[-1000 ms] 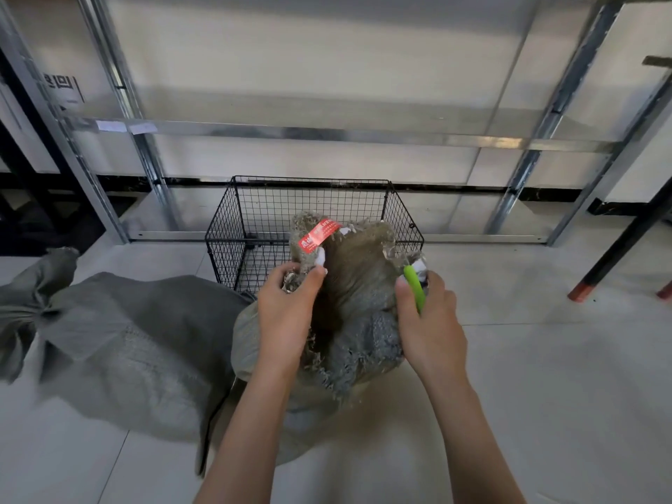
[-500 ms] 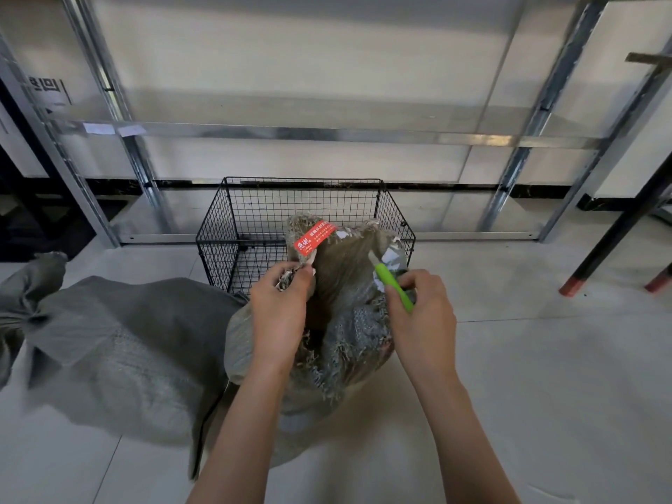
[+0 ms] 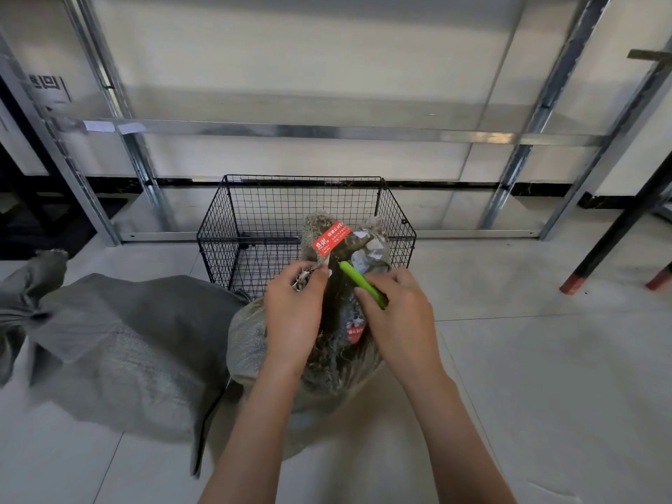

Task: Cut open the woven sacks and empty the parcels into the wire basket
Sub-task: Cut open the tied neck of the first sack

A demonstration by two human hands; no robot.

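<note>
Now woven sack (image 3: pixel 251 343) between hands: left hand (image 3: pixel 292 311) pinching frayed mouth, right hand (image 3: pixel 398 318) gripping green cutter (image 3: pixel 360 281).

An upright sack (image 3: pixel 251 343) blocks the near wall of the wire basket (image 3: pixel 225 249); 1 slumped sack (image 3: pixel 127 340) lies left, bare floor (image 3: pixel 527 358) right.

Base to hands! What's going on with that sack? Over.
Left hand grips frayed edge of sack. Right hand holds green cutter at the opening. Basket waits behind sack, nothing in the way.
</note>
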